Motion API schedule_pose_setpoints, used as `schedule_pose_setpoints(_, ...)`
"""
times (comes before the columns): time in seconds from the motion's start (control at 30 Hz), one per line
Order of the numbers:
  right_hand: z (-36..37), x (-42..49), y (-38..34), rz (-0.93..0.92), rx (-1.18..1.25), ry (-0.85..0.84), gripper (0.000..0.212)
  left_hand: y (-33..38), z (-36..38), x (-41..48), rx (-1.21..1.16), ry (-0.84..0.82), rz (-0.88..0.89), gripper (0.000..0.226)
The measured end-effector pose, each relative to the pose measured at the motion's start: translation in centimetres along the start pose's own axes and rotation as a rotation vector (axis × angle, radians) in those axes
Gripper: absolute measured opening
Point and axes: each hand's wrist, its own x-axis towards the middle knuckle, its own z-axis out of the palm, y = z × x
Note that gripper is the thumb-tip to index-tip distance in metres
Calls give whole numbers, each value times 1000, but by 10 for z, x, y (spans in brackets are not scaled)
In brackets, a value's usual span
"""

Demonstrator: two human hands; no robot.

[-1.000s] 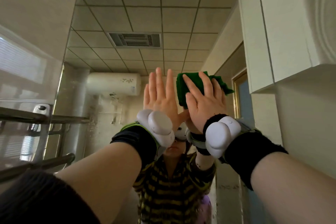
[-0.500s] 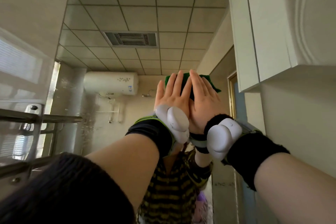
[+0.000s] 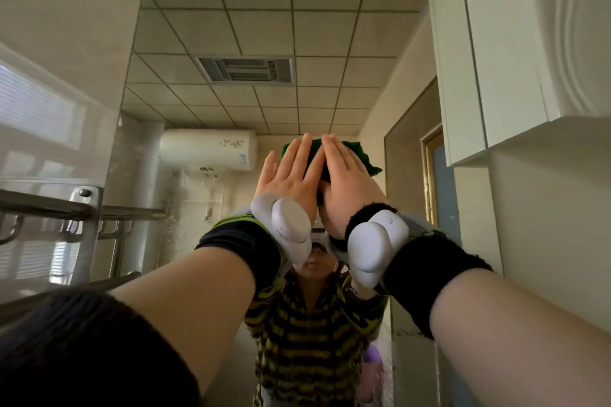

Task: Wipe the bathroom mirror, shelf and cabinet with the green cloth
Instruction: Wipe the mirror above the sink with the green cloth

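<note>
**Two flat palms pin the cloth high on the glass**

The left grip (image 3: 291,175) and the right grip (image 3: 347,185) are both spread open, with fingers straight and close together and nothing curled around anything. Together they press the crumpled dark green cloth (image 3: 358,155) against the large wall mirror (image 3: 297,99). The cloth sits under the fingertips of both grips, mostly beneath the right one. A ragged corner pokes out past that grip's right edge.

With only flat pressure holding the cloth, it would probably slide out if one palm led the other. The stroke likely works best with both grips moving as one, with even weight and overlapping passes. The speckled splash marks (image 3: 180,208) below and to the left of the left grip look like the next patch to cover.

Up and to the right of the right grip hangs the glossy white wall cabinet (image 3: 512,43). Its doors are closed, so its contents cannot be seen. A chrome towel rack (image 3: 82,208) stands well to the left of the left grip. I cannot pick out the shelf from here.
</note>
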Motion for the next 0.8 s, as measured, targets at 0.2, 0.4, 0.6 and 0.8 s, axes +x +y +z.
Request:
schedule_pose_setpoints(0.2,5,14,-7,36,-26,-5,68,-10,5,8,1,50,-29,69)
schedule_pose_setpoints(0.4,7,35,-13,6,-82,9,68,-31,13,18,2,186,-24,70)
schedule_pose_setpoints(0.6,16,38,-10,-28,-155,55,65,-38,22,22,56,256,-84,69)
schedule_pose_setpoints(0.8,23,29,-11,-29,-160,84,63,-36,24,13,48,312,-89,67)
